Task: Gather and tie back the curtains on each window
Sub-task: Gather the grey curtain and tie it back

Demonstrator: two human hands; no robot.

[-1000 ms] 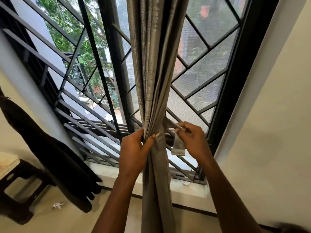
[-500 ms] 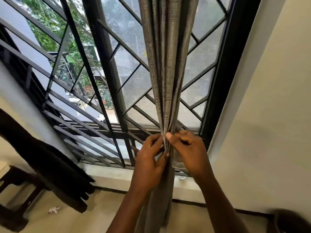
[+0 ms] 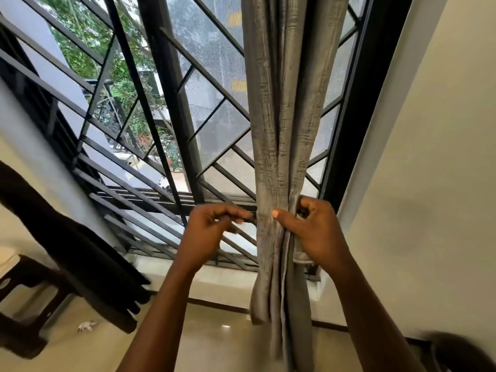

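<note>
The grey curtain (image 3: 279,116) hangs bunched into one column near the right edge of the window (image 3: 346,130). The right hand (image 3: 316,232) grasps the bunch, thumb across its front, and a fabric band (image 3: 303,261) shows under the palm. The left hand (image 3: 209,226) is blurred, fingers curled just beside the curtain's left edge. I cannot tell whether it pinches anything.

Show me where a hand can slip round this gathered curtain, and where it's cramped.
Free: the gap left of the curtain, between it and the left hand; and the sill strip between the left forearm and the curtain. Cramped: the right side, where the right hand grips the folds beside the black window frame.
</note>
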